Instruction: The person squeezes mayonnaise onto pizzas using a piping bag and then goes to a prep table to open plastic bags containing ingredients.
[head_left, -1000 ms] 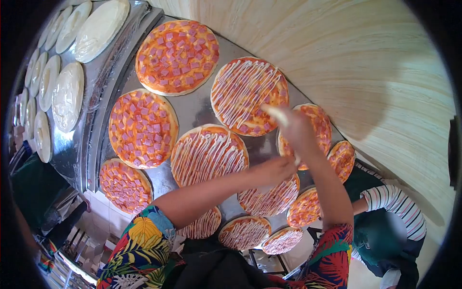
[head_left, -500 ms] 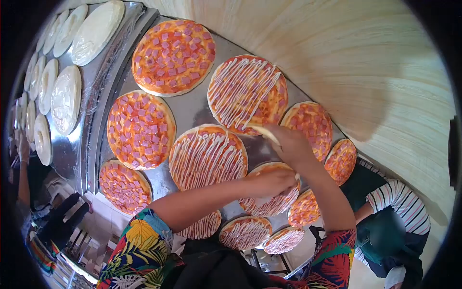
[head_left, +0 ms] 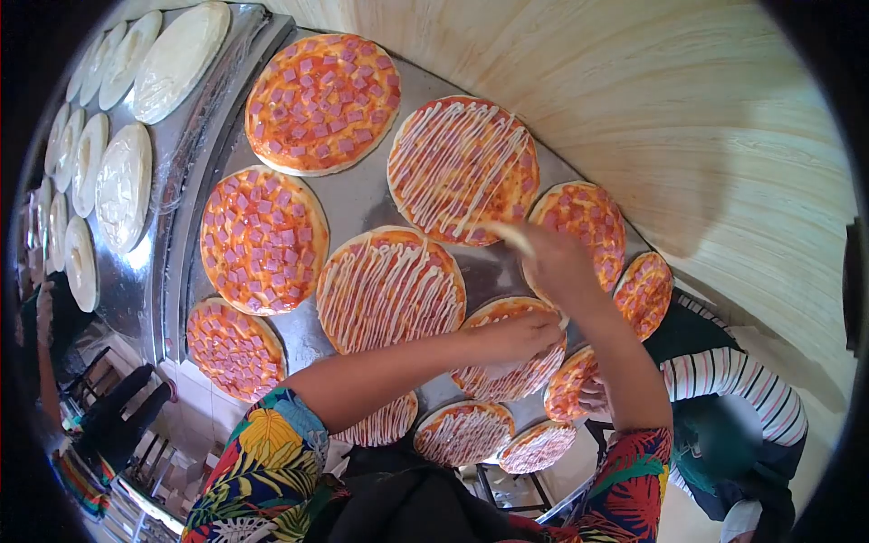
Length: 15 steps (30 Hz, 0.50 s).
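My right hand (head_left: 559, 262) is closed round a slim, pale sauce bag (head_left: 512, 235), whose tip lies over the lower right edge of the upper ham pizza (head_left: 463, 170). White sauce stripes cover much of that pizza; its right side shows fewer. Below it, my left hand (head_left: 518, 338) is closed over a smaller striped pizza (head_left: 507, 380), with a small pale bit at its fingertips that I cannot make out. Left of my hands lies a large striped pizza (head_left: 391, 290). An unstriped ham pizza (head_left: 587, 226) is partly behind my right hand.
More ham pizzas (head_left: 322, 104) lie on the metal table (head_left: 362, 195). Plastic-wrapped dough rounds (head_left: 124, 187) are at the left. A co-worker in striped sleeves (head_left: 724, 373) stands at the lower right, one hand (head_left: 593, 396) at a small pizza. A pale wall (head_left: 652, 109) borders the table.
My right hand has moved down from the upper pizza's right side, then slightly back up. The co-worker's hand now shows at the small pizza. Another person's arm has appeared at the far left.
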### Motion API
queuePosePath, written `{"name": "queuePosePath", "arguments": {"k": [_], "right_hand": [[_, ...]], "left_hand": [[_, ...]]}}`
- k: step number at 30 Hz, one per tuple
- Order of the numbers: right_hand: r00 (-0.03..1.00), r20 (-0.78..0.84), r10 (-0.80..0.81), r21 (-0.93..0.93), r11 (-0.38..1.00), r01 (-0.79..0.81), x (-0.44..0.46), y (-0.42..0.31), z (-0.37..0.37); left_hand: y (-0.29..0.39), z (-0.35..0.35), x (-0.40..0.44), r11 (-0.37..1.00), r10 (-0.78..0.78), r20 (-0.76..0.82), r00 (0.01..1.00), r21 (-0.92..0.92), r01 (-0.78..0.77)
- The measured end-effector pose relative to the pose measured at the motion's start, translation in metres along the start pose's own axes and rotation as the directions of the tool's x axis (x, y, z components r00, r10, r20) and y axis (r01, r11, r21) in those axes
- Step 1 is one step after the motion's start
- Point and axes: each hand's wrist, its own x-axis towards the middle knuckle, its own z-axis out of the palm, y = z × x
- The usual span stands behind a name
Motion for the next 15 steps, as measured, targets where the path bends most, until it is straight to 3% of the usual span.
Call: {"name": "queuePosePath", "arguments": {"k": [1,2,3,5,6,8,10,12,13,15], "right_hand": [[0.993,-0.073,0.095,0.066,0.994,-0.09,0.009,0.009,-0.007],[0.971,-0.142,0.191,0.134,0.976,-0.173,0.018,0.019,-0.015],[0.97,-0.143,0.195,0.131,0.976,-0.176,0.027,0.029,-0.023],[0.925,-0.301,0.231,-0.009,0.969,-0.245,0.038,0.041,-0.033],[0.925,-0.302,0.231,-0.01,0.969,-0.246,0.034,0.04,-0.03],[0.972,-0.229,0.053,-0.062,0.996,-0.069,0.018,0.029,-0.016],[0.989,-0.148,0.013,-0.046,0.999,-0.02,-0.002,0.007,-0.002],[0.998,-0.065,-0.025,-0.03,0.999,0.023,-0.006,0.005,0.0],[0.993,-0.117,-0.03,-0.015,0.999,0.029,-0.003,0.012,-0.004],[0.985,-0.169,-0.032,-0.005,0.999,0.032,0.008,0.027,-0.015]], "left_hand": [[0.003,0.0,0.004,1.0,0.0,0.002,1.0,-0.003,0.0],[0.011,-0.004,0.014,0.988,-0.1,-0.055,0.994,-0.123,0.093],[0.014,-0.007,0.023,0.953,-0.206,-0.096,0.974,-0.246,0.178],[0.011,-0.013,0.037,0.932,-0.207,-0.074,0.975,-0.317,0.174],[0.009,-0.014,0.04,0.907,-0.208,-0.061,0.976,-0.384,0.17],[0.0,-0.006,0.028,0.946,-0.164,-0.019,0.986,-0.287,0.152],[-0.006,0.002,0.015,0.975,-0.127,0.027,0.992,-0.179,0.129],[-0.009,0.01,0.006,0.998,0.069,0.027,0.997,0.001,-0.069],[-0.011,0.011,0.008,0.998,0.067,0.028,0.997,-0.002,-0.066],[-0.003,0.009,0.021,0.977,-0.055,-0.05,0.997,-0.209,0.043]]}}
